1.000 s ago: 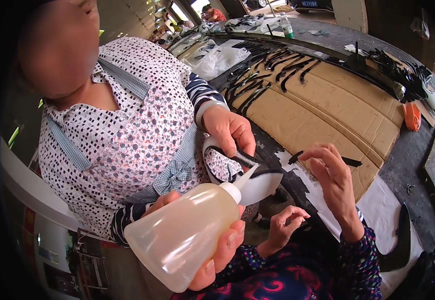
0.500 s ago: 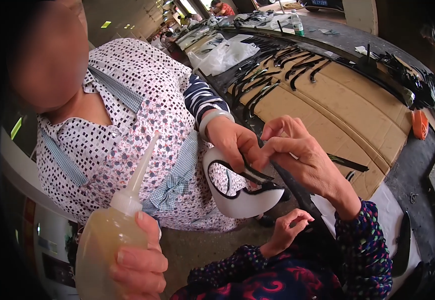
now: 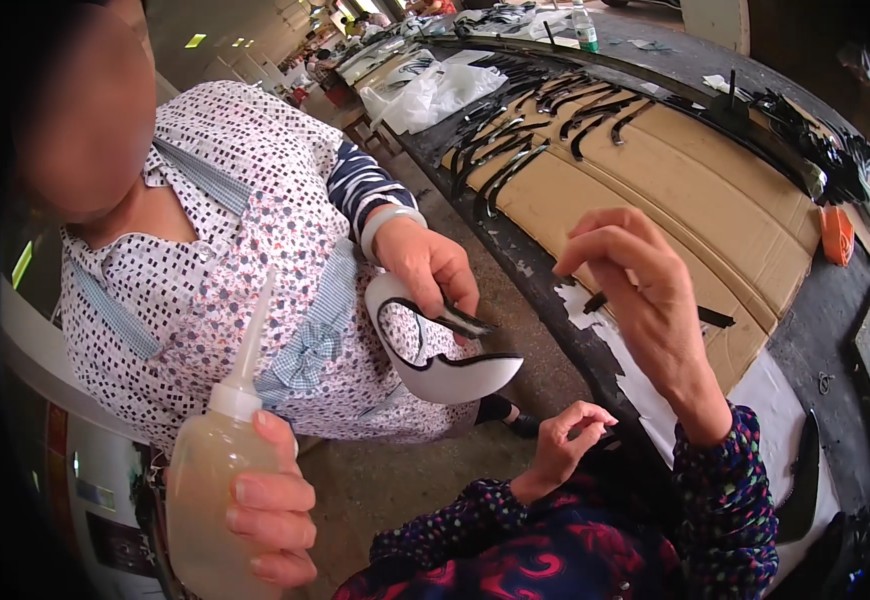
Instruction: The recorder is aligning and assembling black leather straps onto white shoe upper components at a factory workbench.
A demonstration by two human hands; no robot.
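Observation:
My right hand is raised over the cardboard's near edge, fingers bent and apart, with nothing visible in them. Lower down, my left hand is drawn into a pinch; anything in its fingertips is too small to make out. Opposite me, a person's hand with a pale bangle grips a curved white piece edged in black, along with a dark strip. At the left, another hand is wrapped round a translucent squeeze bottle of yellowish liquid, nozzle up; its arm is hidden.
Several curved black strips lie on a cardboard sheet on the long dark table. A crumpled plastic bag, a drink bottle and an orange object are there too. White paper covers the near edge.
My right hand has come away from the other person's hand. That hand, with the white piece and dark strip, has moved left and up, apart from mine. My left hand stays pinched.

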